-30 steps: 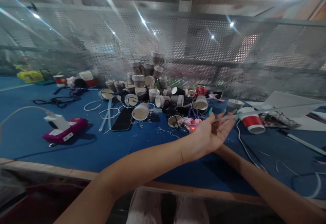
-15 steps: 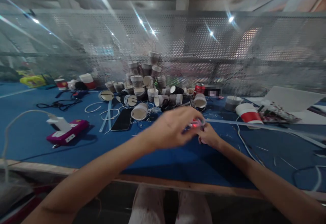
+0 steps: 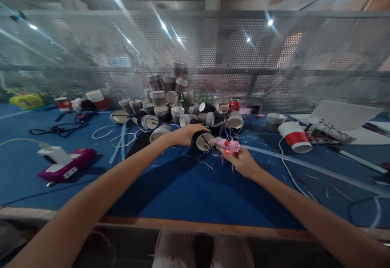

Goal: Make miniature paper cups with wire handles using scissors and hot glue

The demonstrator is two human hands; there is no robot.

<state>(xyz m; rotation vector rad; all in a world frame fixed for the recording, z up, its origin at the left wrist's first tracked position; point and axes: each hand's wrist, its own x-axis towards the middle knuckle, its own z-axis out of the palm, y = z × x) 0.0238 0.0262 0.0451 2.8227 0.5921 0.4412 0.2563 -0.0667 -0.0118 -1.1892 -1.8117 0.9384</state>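
My left hand (image 3: pixel 186 134) is wrapped round a small dark cup (image 3: pixel 203 141), tilted so its pale mouth faces me. Thin dark strands stick out across that mouth. In my right hand (image 3: pixel 246 163) is a pink glue gun (image 3: pixel 228 144) with a small red light, its nose pointing left at the cup's rim. Whether the nozzle touches the rim I cannot tell. A long clear glue stick (image 3: pixel 292 160) runs out of the gun's back to the right. Behind the gun, purple-handled scissors or pliers (image 3: pixel 226 132) are partly hidden.
Grey-wrapped cups (image 3: pixel 162 111) are piled at the back, beside a red can (image 3: pixel 234 105). A purple power strip (image 3: pixel 68 169) with a white plug lies left. A dark phone (image 3: pixel 138 144) lies behind my left forearm. At right lie a red-and-white cup (image 3: pixel 296 136) and a white cord (image 3: pixel 288 163).
My left hand has moved left from beside the glue gun and now holds the dark cup. The glue gun has turned into plain view, nose towards the cup. The view has shifted slightly.
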